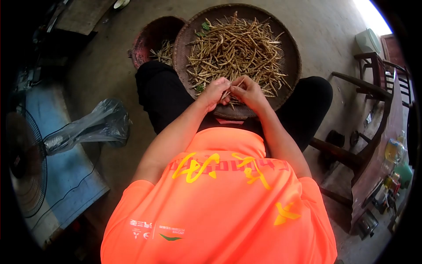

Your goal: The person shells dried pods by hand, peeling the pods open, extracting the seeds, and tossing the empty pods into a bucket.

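Observation:
A wide round woven tray (pixel 293 57) rests across my lap, heaped with dry, tan bean pods (pixel 237 48). Over its near edge, my left hand (pixel 214 93) is closed around a few of these pods. My right hand (pixel 248 91) meets it there, thumb and fingers pinching a bean pod (pixel 238 83). The fingertips of both hands almost touch, and part of what they hold is hidden by the fingers. Loose pods lie directly beyond the hands, with a few green leaves (pixel 205 26) among them.
Left of the tray stands a reddish basin (pixel 141 48) with dry pods or husks inside. Further left are a fan (pixel 27 160), a plastic bag (pixel 94 125) and a blue tabletop (pixel 79 169). Wooden chairs (pixel 373 79) and a table with bottles (pixel 394 149) stand to the right.

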A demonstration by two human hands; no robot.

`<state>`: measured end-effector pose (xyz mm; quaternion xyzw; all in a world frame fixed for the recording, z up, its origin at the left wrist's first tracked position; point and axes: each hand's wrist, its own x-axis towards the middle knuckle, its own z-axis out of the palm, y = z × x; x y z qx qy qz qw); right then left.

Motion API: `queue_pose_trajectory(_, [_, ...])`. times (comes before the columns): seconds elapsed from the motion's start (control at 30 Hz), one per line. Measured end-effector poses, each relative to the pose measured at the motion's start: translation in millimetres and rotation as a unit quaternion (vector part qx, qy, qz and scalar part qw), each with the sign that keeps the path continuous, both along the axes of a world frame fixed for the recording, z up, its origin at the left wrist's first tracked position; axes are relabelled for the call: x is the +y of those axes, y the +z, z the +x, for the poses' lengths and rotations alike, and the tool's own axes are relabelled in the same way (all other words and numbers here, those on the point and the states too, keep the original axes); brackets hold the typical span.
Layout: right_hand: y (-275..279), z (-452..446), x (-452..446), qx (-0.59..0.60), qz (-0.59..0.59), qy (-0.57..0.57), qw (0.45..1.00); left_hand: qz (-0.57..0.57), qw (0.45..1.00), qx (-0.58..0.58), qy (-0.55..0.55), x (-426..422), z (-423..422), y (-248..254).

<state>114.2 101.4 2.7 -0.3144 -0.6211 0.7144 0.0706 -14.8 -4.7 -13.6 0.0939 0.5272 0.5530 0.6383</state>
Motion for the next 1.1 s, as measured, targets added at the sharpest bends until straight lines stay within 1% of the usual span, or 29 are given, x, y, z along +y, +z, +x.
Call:
queue_pose_trajectory(0.03, [-2,0,1,0.001,0.0,0.0,1.0,-0.017,0.999,0.03,-0.015,1,6,7])
queue_pose_trajectory(0.07, [-4,0,1,-0.023,0.055,0.009,0.998,-0.033,0.997,0.06,-0.03,2,8,13])
queue_pose_trajectory(0.1, [-2,-1,1,-0.047,0.11,0.017,0.993,-0.033,0.997,0.062,-0.03,1,5,14])
queue_pose_trajectory(0.17, [-2,0,0,-0.045,0.135,0.012,0.99,-0.041,0.997,0.027,-0.055,0,-2,17])
queue_pose_trajectory(0.2, [-3,0,-1,-0.046,0.159,0.007,0.986,-0.068,0.995,0.071,-0.035,1,-3,25])
queue_pose_trajectory(0.23, [-5,0,-1,-0.046,0.183,0.001,0.982,-0.068,0.994,0.074,-0.034,2,-9,30])
queue_pose_trajectory(0.27, [-12,0,-1,-0.039,0.155,-0.004,0.987,-0.072,0.992,0.099,0.015,0,-18,34])
queue_pose_trajectory(0.3, [-10,-1,0,-0.037,0.155,-0.004,0.987,-0.075,0.987,0.123,0.064,-2,-28,40])
queue_pose_trajectory(0.37, [-5,0,2,-0.04,0.062,-0.012,0.997,-0.05,0.969,0.215,0.114,-6,-60,61])
queue_pose_trajectory(0.4, [-9,-1,3,-0.053,0.052,-0.008,0.997,-0.056,0.946,0.291,0.13,-8,-81,70])
queue_pose_trajectory(0.43, [-9,-2,3,-0.052,0.051,-0.008,0.997,-0.061,0.918,0.364,0.146,-12,-107,76])
queue_pose_trajectory(0.47, [-9,-3,3,-0.055,0.039,-0.006,0.998,-0.095,0.85,0.5,0.139,-17,-145,72])
queue_pose_trajectory(0.5, [-9,-4,2,-0.058,0.027,-0.004,0.998,-0.127,0.761,0.623,0.128,-22,-181,68])
queue_pose_trajectory(0.57, [-11,-4,2,-0.058,0.04,0.006,0.998,-0.227,0.645,0.72,0.122,-25,-218,78])
queue_pose_trajectory(0.6, [-11,-5,2,-0.058,0.054,0.016,0.997,-0.226,0.643,0.721,0.121,-24,-221,78])
queue_pose_trajectory(0.67, [-13,-5,4,-0.059,0.055,0.016,0.997,-0.238,0.549,0.8,0.044,-19,-224,76])
queue_pose_trajectory(0.7, [-14,-5,4,-0.063,0.056,0.019,0.996,-0.197,0.555,0.808,0.006,-14,-218,69])
queue_pose_trajectory(0.73, [-13,-5,3,-0.062,0.056,0.018,0.996,-0.162,0.593,0.788,-0.029,-3,-204,66])
queue_pose_trajectory(0.77, [-11,-5,3,-0.063,0.046,0.016,0.997,-0.145,0.618,0.771,-0.055,6,-183,61])
queue_pose_trajectory(0.8, [-9,-5,3,-0.063,0.037,0.013,0.997,-0.161,0.615,0.767,-0.089,14,-165,52])
queue_pose_trajectory(0.83, [-10,-5,4,-0.063,0.041,0.012,0.997,-0.176,0.623,0.753,-0.118,21,-146,43])
queue_pose_trajectory(0.87, [-15,-4,3,-0.063,0.035,0.015,0.997,-0.21,0.614,0.747,-0.144,29,-126,40])
queue_pose_trajectory(0.9, [-21,-2,4,-0.064,0.029,0.018,0.997,-0.21,0.593,0.766,-0.136,32,-117,26])
queue_pose_trajectory(0.97, [-26,1,7,-0.058,0.039,0.02,0.997,-0.259,0.586,0.757,-0.13,41,-103,14])
queue_pose_trajectory(1.0, [-21,2,6,-0.062,0.032,0.016,0.997,-0.255,0.586,0.758,-0.129,43,-102,5])
queue_pose_trajectory(1.07, [-20,2,6,-0.066,0.019,0.011,0.998,-0.307,0.672,0.671,-0.064,44,-102,-10])
queue_pose_trajectory(1.1, [-16,1,6,-0.066,0.019,0.009,0.998,-0.306,0.672,0.672,-0.065,45,-101,-7])
